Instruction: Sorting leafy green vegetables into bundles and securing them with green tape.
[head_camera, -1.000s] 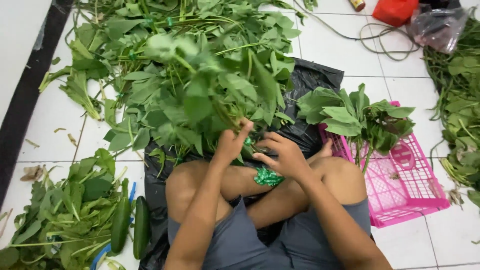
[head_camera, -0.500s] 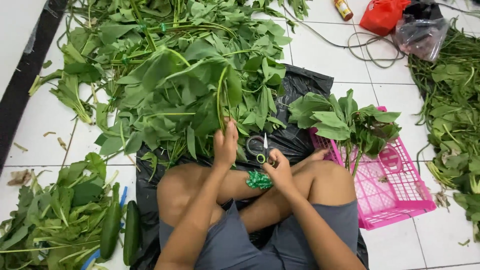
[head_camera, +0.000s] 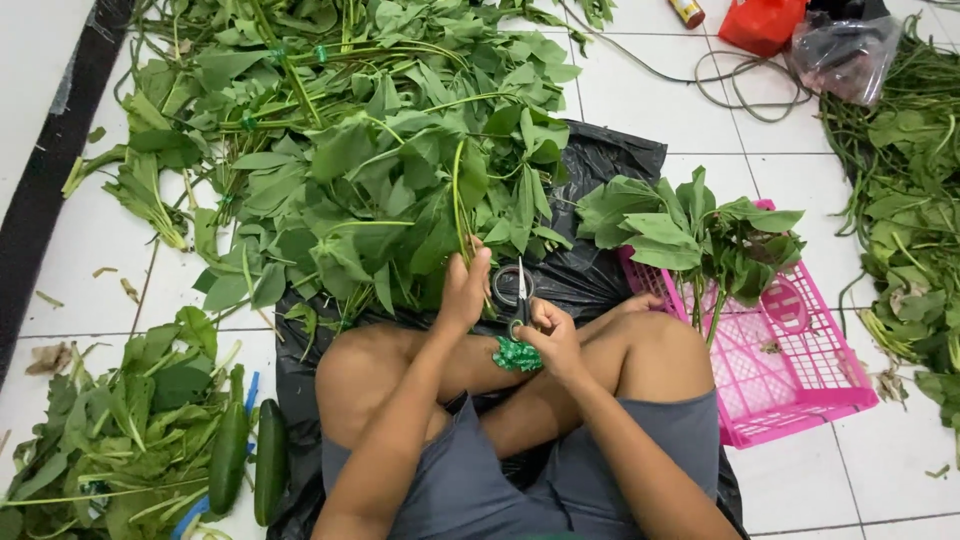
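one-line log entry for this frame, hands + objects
left hand: grips leafy stems | right hand: holds scissors beside stems | pink basket: holds leaf bunch

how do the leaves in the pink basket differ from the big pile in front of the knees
The bunch in the pink basket is small and gathered, stems pointing down into it; the big pile is far larger and sprawls loose across the floor tiles and black plastic sheet. The left hand grips the pile's stems; no hand touches the basket bunch. Both are the same green, broad-leafed kind.
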